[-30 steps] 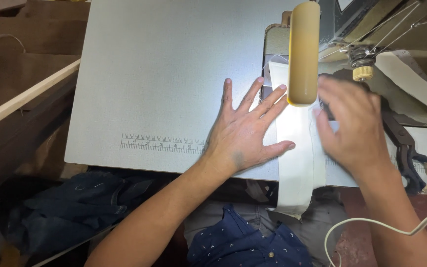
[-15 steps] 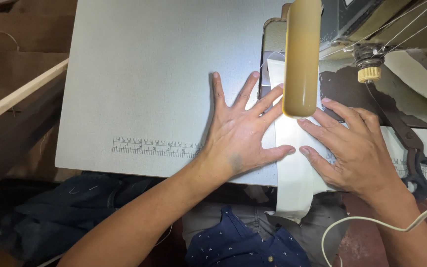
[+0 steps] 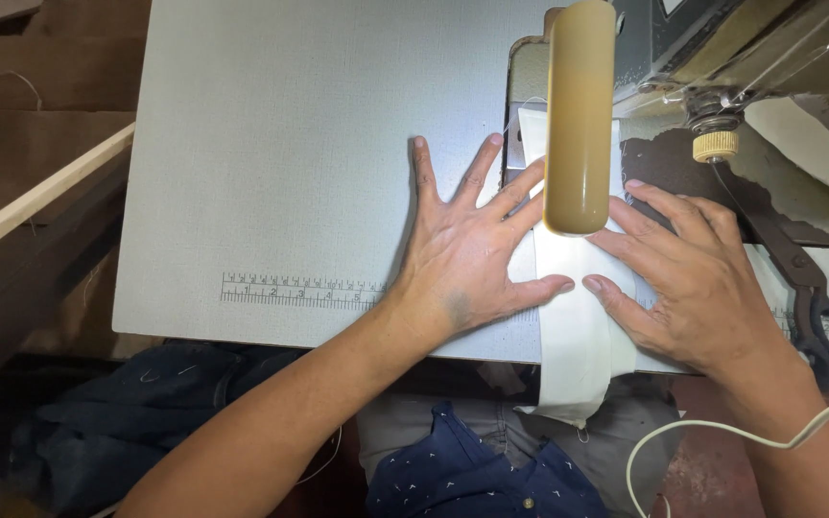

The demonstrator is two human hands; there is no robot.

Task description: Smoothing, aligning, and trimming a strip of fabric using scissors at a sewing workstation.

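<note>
1. At the far left we see a wooden rail (image 3: 40, 197) slanting beside the grey work table (image 3: 290, 144), with a printed ruler strip (image 3: 299, 291) along the table's near edge.
2. Below the table edge, dark blue cloth (image 3: 146, 403) lies bunched in the shadow.
3. Our left hand (image 3: 467, 254) lies flat on the table, palm down and fingers spread wide, gripping nothing; its fingertips and thumb press the left edge of the white fabric strip (image 3: 573, 326).
4. The strip runs between our two hands, from under the tan machine arm (image 3: 580, 115) toward us, and hangs over the table's near edge.
5. Our right hand (image 3: 707, 288) is likewise open and flat, fingers extended, its fingertips resting on the strip's right edge, just beside the left thumb.
6. Farther right stands the sewing machine body (image 3: 722, 58), and a white cord (image 3: 722, 436) curves below the right wrist.
</note>
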